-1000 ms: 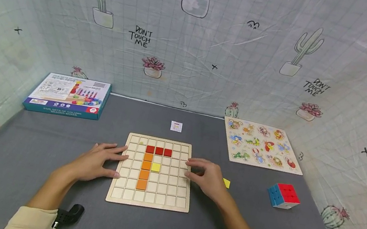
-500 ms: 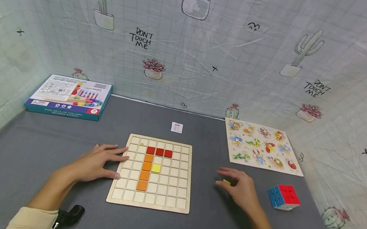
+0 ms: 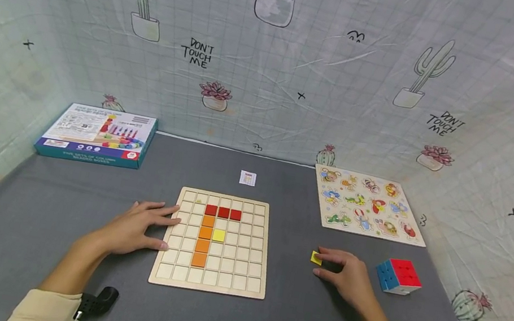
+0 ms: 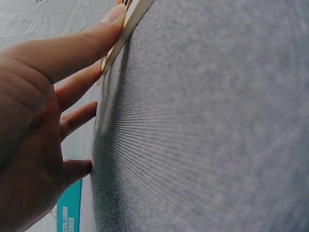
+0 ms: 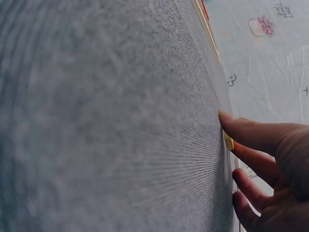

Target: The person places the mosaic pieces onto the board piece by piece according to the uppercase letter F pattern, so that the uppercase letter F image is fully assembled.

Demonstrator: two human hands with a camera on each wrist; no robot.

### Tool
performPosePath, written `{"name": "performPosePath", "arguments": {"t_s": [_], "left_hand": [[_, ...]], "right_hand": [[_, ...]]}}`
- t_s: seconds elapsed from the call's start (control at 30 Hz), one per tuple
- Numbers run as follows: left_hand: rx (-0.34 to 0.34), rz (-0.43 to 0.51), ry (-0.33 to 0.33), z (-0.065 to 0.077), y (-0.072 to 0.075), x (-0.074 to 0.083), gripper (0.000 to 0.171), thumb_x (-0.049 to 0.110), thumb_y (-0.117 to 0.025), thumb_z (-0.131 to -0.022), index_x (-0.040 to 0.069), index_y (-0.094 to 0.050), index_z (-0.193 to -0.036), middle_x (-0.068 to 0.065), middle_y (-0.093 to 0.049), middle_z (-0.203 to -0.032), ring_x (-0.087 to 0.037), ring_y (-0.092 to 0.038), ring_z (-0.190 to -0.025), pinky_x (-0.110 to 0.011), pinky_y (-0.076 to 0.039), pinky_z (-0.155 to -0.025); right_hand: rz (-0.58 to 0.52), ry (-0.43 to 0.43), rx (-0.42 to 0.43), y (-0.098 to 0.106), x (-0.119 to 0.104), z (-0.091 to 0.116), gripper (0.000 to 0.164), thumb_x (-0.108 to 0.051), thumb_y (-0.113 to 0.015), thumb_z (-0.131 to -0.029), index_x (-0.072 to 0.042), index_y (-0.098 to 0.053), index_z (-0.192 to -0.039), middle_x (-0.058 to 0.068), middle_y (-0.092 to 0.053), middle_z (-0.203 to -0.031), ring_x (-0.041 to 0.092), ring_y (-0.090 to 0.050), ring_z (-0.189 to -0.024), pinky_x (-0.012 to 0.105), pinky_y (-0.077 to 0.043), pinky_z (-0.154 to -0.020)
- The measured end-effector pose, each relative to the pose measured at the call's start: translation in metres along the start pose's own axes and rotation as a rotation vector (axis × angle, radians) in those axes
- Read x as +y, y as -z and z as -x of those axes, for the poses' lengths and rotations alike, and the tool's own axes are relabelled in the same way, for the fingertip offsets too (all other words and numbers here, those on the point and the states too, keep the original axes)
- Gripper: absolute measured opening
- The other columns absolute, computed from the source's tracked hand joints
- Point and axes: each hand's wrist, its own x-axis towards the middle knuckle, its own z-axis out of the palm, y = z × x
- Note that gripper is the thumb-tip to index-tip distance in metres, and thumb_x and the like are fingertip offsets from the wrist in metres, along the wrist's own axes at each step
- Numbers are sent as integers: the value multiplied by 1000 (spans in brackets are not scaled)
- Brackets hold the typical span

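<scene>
In the head view, a wooden grid board (image 3: 239,282) lies on the grey table. It carries a row of red tiles (image 3: 223,212), a column of orange tiles (image 3: 205,233) and a yellow tile (image 3: 218,235). My left hand (image 3: 136,228) rests at the board's left edge, fingers spread, thumb and fingertips touching the rim. To the right of the board, a loose yellow tile (image 3: 316,258) lies on the cloth. My right hand (image 3: 347,274) is at it: the index fingertip touches its upper right part, while the thumb is apart below. The right wrist view shows this tile (image 5: 229,141) edge-on between thumb and index finger.
A puzzle cube (image 3: 399,276) stands right of my right hand. An insect-picture puzzle board (image 3: 368,204) lies at the back right, a boxed bead set (image 3: 97,135) at the back left. A small printed card (image 3: 247,178) sits behind the grid board.
My right hand has left the grid board's right edge and moved right to the loose yellow tile, then slightly down and further right. My left hand has stayed on the board.
</scene>
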Motion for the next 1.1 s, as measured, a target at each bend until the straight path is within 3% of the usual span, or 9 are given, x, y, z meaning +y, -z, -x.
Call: {"name": "performPosePath", "arguments": {"t_s": [0.5,0.9,1.1], "left_hand": [[1,2,2,2,0,0,64,38,-81,-85,15,-63,-141,-9,-45,-162,-46,-32,-150,-80,-8,-118],[-14,-4,2,0,1,1,64,38,-80,-85,14,-62,-142,-10,-44,-163,-47,-31,-151,-80,-7,-118],[-1,-4,13,0,0,3,64,39,-81,-85,15,-63,-141,-10,-44,-162,-47,-31,-150,-79,-7,-118]], "right_hand": [[27,19,79,-8,0,-2,24,-12,-86,-79,-14,-83,-103,4,-80,-111,30,-71,-111,55,-54,-98],[8,55,-1,-11,-21,-4,16,-14,-82,-84,-15,-83,-100,5,-80,-109,26,-75,-104,47,-58,-94],[-74,76,-9,-17,-38,-9,18,-9,-80,-86,-12,-82,-104,9,-79,-112,26,-75,-102,30,-61,-84]]}}
